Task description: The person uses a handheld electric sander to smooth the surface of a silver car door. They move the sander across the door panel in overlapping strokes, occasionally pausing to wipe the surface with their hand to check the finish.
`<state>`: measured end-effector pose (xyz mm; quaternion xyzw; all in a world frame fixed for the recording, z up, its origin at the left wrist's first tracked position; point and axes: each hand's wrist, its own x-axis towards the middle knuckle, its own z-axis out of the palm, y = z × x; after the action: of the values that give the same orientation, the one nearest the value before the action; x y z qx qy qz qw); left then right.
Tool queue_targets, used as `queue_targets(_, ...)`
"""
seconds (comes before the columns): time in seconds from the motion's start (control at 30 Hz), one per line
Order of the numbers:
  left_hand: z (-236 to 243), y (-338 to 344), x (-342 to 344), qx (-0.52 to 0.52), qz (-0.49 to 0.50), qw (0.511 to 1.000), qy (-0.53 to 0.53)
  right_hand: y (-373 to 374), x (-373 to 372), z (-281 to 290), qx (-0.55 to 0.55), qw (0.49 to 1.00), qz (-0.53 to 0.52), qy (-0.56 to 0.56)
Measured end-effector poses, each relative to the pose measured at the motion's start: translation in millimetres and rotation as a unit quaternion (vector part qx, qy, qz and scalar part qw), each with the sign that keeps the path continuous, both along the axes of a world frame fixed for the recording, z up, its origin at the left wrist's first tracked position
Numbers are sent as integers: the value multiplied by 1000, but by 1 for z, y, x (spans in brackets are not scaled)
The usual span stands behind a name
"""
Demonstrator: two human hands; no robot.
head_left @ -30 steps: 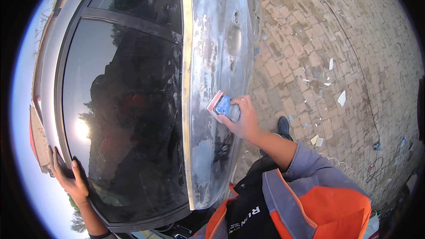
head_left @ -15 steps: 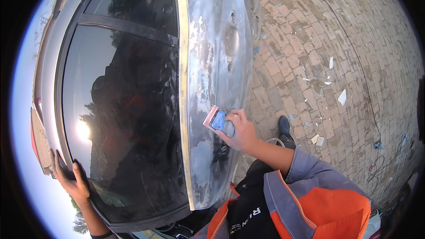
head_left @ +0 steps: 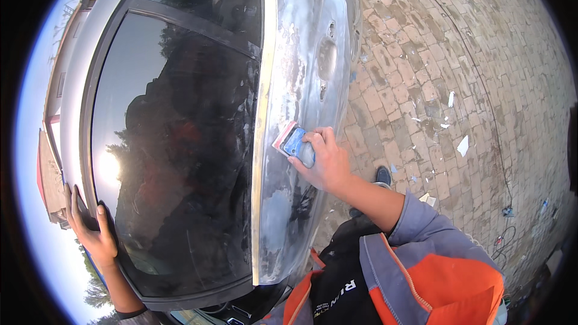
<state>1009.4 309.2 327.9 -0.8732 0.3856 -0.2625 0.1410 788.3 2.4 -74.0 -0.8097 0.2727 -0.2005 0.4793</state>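
Observation:
My right hand (head_left: 328, 159) is wrapped round a blue and grey sanding block (head_left: 297, 146) with a reddish-pink edge. The block rests on a car door (head_left: 283, 198) whose surface is scuffed, patchy grey, white and bluish. Over at the far left, my left hand (head_left: 93, 232) lies with fingers stretched against the silver roof edge beside the dark window frame, holding nothing. Between my hands is the tinted side window (head_left: 180, 186), which reflects the sun. A strip of yellowish masking tape (head_left: 262, 126) runs along the bottom of the window, next to the bare door.
A recessed handle area (head_left: 327, 58) with holes lies farther along the door. Brick paving (head_left: 409, 54) covers the ground on the right, with white scraps (head_left: 462, 145) on it. A thin dark cable (head_left: 490, 108) crosses the paving. My shoe (head_left: 383, 174) shows beside the car.
My right hand and the sanding block have moved slightly farther up the door, toward the handle area. The whole view has shifted a little. My left hand stays on the roof edge.

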Motion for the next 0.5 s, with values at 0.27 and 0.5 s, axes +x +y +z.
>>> queue_targets(0.27,0,-7,-5,-24,-7,1000,12,-31,25,14,-51,997,57,-3)
queue_targets(0.5,0,-5,-4,-16,4,1000,-3,-120,96,57,-112,992,-5,53)
